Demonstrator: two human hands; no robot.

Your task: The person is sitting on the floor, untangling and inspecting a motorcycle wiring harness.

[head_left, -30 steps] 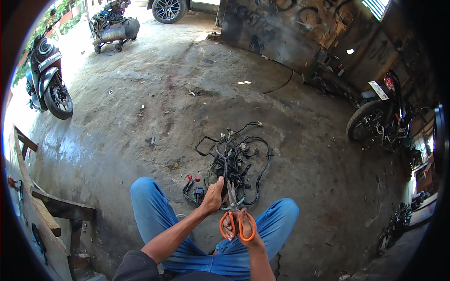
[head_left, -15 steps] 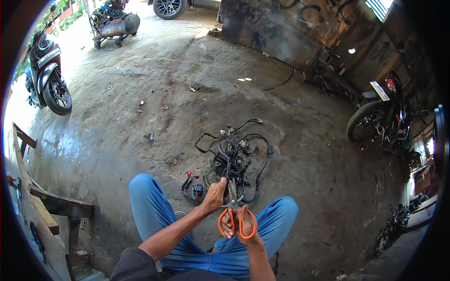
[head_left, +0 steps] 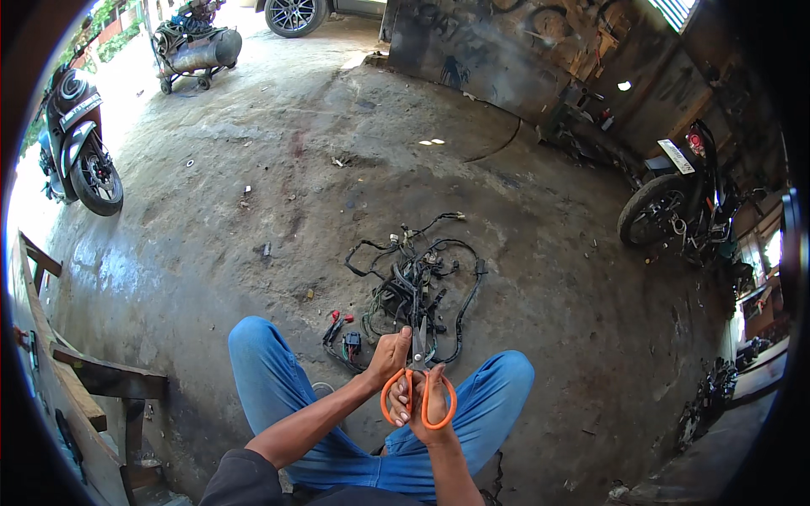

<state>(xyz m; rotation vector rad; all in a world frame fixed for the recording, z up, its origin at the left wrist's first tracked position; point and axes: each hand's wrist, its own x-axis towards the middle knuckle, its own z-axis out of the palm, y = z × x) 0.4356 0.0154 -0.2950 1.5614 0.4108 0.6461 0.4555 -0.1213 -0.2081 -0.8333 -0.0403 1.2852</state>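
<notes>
A black wiring harness (head_left: 417, 278) with several connectors lies tangled on the floor in front of me. My left hand (head_left: 390, 354) is closed, thumb up, on a black cable bundle of that harness. Close at its right, a pair of scissors (head_left: 418, 359) with orange handles points away from me, blades beside the bundle. My right hand (head_left: 429, 410) grips them, fingers and thumb through the two handle loops. Whether the blades touch the cable I cannot tell. Red-tipped leads and a dark square connector (head_left: 353, 339) lie left of my left hand.
My bent knees in blue jeans (head_left: 261, 354) frame the harness. A wooden bench (head_left: 110, 371) stands at the left. Motorbikes are parked at the left (head_left: 91, 160) and right (head_left: 662, 211). An air compressor (head_left: 202, 51) and a car wheel (head_left: 293, 15) are at the back.
The scissors have turned slightly, their handles shifting left, and my left hand now sits closer to the blades. The whole view has shifted a little.
</notes>
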